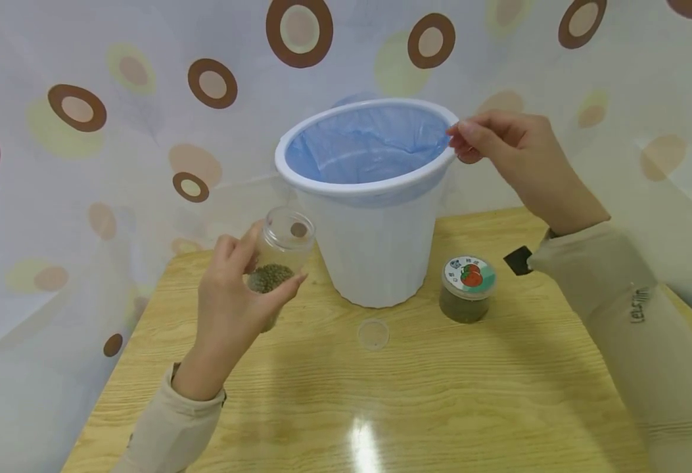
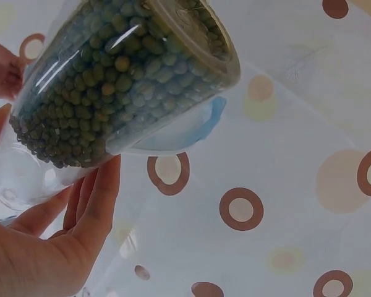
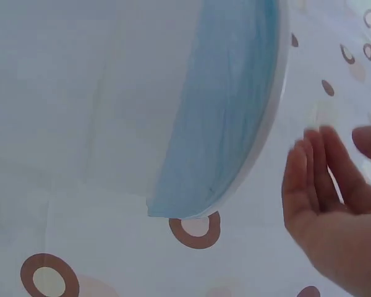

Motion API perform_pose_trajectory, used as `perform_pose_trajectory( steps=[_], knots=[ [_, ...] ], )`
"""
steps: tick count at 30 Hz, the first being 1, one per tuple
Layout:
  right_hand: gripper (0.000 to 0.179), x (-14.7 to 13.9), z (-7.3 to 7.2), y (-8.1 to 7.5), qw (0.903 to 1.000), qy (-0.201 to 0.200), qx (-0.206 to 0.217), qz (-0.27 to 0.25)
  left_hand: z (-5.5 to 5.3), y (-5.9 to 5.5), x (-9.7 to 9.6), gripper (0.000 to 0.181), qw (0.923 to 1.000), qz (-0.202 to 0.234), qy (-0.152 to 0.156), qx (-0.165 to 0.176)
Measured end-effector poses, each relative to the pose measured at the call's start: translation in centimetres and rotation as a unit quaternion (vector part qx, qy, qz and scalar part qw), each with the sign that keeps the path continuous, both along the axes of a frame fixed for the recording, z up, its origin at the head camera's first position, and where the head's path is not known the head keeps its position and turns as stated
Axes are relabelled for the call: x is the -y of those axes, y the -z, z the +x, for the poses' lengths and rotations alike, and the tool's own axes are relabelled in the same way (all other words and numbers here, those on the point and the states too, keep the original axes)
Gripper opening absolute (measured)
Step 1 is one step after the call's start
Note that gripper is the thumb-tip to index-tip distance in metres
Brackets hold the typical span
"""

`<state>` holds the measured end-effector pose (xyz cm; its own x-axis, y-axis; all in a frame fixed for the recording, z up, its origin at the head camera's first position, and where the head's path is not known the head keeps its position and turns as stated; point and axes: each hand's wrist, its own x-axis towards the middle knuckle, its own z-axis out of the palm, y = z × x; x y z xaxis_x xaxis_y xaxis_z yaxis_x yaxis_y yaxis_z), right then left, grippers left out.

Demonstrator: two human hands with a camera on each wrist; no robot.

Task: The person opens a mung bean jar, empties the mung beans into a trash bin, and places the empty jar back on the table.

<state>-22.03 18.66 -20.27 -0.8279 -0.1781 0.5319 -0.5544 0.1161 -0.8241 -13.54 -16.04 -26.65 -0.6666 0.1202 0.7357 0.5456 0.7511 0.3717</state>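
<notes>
Clear plastic comes first, at the left: an open-looking jar (image 1: pixel 285 256) in the left hand (image 1: pixel 227 302), thumb and fingers clamped around its side. It is held up off the table, tilted, just in front of the bin, with small green beans (image 1: pixel 271 277) gathered below the neck. I'd worry about that tilt: a little more, or a loosened grip on the smooth wall, and beans could scatter. To its right stands the white bin (image 1: pixel 381 256), whose blue liner (image 1: pixel 369 141) might sag inward if its edge were tugged. A clear disc (image 1: pixel 373 334) lies flat before the bin, easily overlooked or brushed off. Next, a lidded jar (image 1: pixel 468 289) with a tomato picture on top sits upright; a low sweep of the arm could knock it. Farthest right, the right hand (image 1: pixel 526 157) is near the bin's rim, fingers bent, thumb apart from them in the wrist view; I see nothing held. A black tag (image 1: pixel 518 261) hangs at that sleeve's cuff and could snag.

The table (image 1: pixel 405 407) is pale yellow wood grain, with a bright glare near the front. Behind it, a whitish sheet (image 1: pixel 144 164) printed with brown rings and pale ovals spans the room from left to right.
</notes>
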Motion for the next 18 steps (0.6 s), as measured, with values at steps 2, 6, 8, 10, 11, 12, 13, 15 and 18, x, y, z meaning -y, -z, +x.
perform_pose_trajectory(
  steps=[2, 6, 8, 10, 11, 12, 13, 15, 18],
  knots=[
    [0.023, 0.1, -1.2, -0.2, 0.9973, 0.034, 0.008, -0.065, 0.0, -0.1, 0.0, 0.072, 1.0000, 0.001, 0.002, -0.004],
    [0.024, 0.3, -3.3, -0.9, 0.9839, 0.129, 0.061, -0.108, -0.1, -0.2, -0.1, 0.071, 0.9999, 0.001, 0.002, -0.012],
    [0.029, 0.4, -4.2, -1.2, 0.9768, 0.172, 0.101, -0.077, -0.2, -0.2, -0.1, 0.071, 0.9999, 0.001, 0.002, -0.015],
    [0.036, 0.5, -5.0, -1.4, 0.9710, 0.190, 0.140, -0.042, -0.2, -0.2, -0.2, 0.072, 0.9999, 0.002, 0.002, -0.017],
    [0.039, 0.5, -5.4, -1.4, 0.9684, 0.192, 0.158, -0.025, -0.2, -0.3, -0.2, 0.072, 0.9998, 0.002, 0.001, -0.017],
    [0.041, 0.5, -5.8, -1.5, 0.9662, 0.190, 0.174, -0.010, -0.2, -0.3, -0.2, 0.072, 0.9998, 0.002, 0.001, -0.017],
    [0.043, 0.5, -6.1, -1.5, 0.9637, 0.186, 0.192, 0.002, -0.2, -0.3, -0.2, 0.072, 0.9998, 0.002, 0.001, -0.018],
    [0.047, 0.5, -6.7, -1.4, 0.9598, 0.171, 0.222, 0.015, -0.1, -0.3, -0.3, 0.072, 0.9999, 0.003, 0.000, -0.017],
    [0.050, 0.5, -7.3, -1.1, 0.9563, 0.155, 0.245, 0.037, -0.1, -0.3, -0.4, 0.072, 0.9999, 0.004, 0.001, -0.015]
  ],
)
